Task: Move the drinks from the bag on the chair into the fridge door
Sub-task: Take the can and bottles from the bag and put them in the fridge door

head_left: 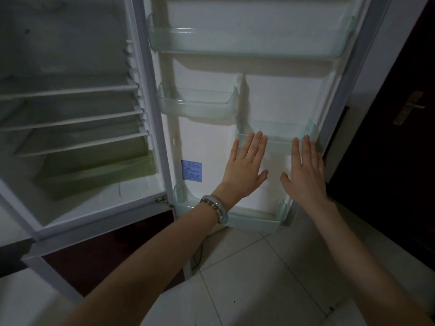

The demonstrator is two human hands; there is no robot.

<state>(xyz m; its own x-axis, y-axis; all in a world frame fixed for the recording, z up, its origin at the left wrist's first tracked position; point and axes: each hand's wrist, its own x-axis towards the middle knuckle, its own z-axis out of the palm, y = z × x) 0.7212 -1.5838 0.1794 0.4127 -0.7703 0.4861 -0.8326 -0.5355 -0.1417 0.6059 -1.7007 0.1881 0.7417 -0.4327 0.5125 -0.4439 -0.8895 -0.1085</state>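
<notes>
The fridge door [207, 147] stands wide open in front of me, its white inner side facing me. It carries several clear bins: a wide top bin [254, 41], a small left bin [197, 104], a small right bin [277, 135] and a bottom bin [256, 218]. No drinks show in any of them. My left hand [244, 170], with a bracelet at the wrist, and my right hand [306, 170] are both held flat, fingers spread, before the door just below the small right bin. Neither holds anything. The bag, chair and drinks are out of view.
The fridge interior [70, 114] at the left shows bare white shelves and a greenish drawer [98, 175]. A dark wooden room door with a metal handle [409, 107] stands at the right. Light floor tiles [270, 278] lie below.
</notes>
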